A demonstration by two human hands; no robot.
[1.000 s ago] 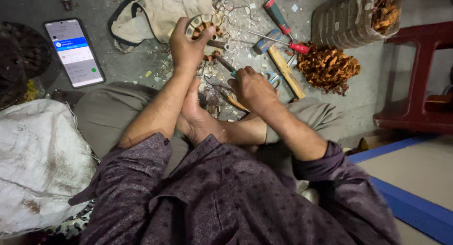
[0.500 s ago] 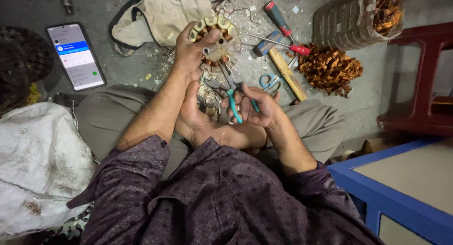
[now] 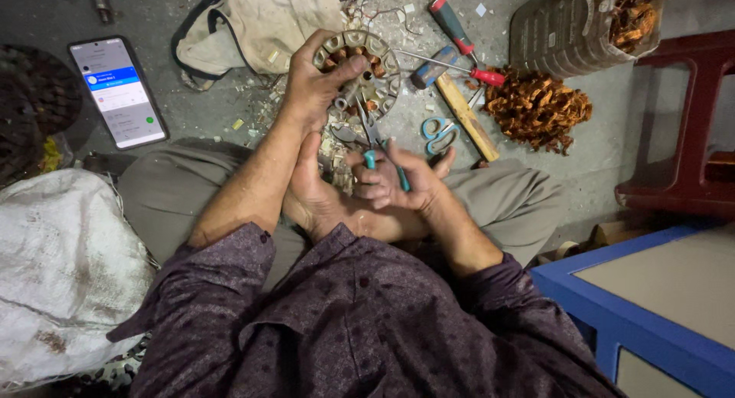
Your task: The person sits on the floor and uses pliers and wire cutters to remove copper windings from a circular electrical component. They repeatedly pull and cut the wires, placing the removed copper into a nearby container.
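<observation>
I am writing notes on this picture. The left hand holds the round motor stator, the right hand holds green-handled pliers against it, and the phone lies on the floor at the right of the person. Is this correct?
Not quite. In the head view the phone lies at the person's left, not the right. The rest stands: the left hand holds the round motor stator, and the right hand holds the green-handled pliers against it.

Left hand [image 3: 312, 84] outstretched, fingers clamped; right hand [image 3: 398, 180] fisted, forearm bent.

Informal floor-level repair workshop: bare grey concrete floor [image 3: 230, 114] littered with chips, red-handled screwdrivers [image 3: 452, 22], wooden-handled hammer [image 3: 459, 103], heap of stripped copper winding wire [image 3: 536, 107].
</observation>
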